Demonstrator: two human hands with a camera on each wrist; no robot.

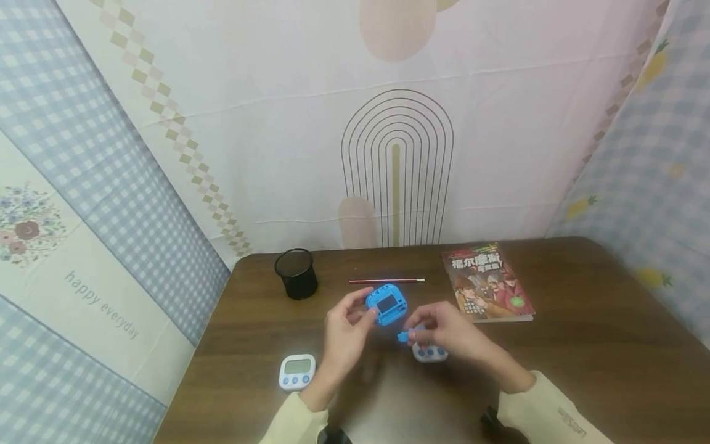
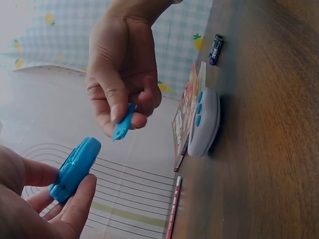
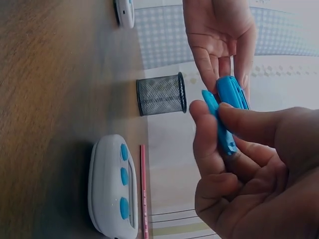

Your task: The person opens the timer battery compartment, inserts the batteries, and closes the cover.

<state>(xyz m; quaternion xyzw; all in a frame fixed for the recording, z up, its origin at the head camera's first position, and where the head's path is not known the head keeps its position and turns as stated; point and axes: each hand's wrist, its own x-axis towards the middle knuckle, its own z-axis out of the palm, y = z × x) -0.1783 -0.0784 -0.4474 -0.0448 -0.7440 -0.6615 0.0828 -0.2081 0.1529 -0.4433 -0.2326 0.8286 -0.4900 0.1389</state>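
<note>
My left hand [image 1: 342, 338] holds a rounded blue timer [image 1: 395, 316] between thumb and fingers above the table. A dark rectangular area shows on the side turned to the head camera. Just to its right, my right hand [image 1: 452, 333] pinches a small flat blue cover piece [image 3: 227, 140] between thumb and fingers, apart from the timer in the left wrist view. Beneath the right hand lies a white timer with blue buttons [image 2: 205, 122], partly hidden by that hand in the head view. Another white timer [image 1: 297, 372] lies beside my left wrist.
A black mesh pen cup [image 1: 300, 283] stands at the table's back left. Behind the hands lies a red pencil [image 1: 383, 281]. A comic-style book [image 1: 490, 283] is at the back right. The left wrist view also shows a battery [image 2: 216, 49] on the wooden table [image 1: 599, 345].
</note>
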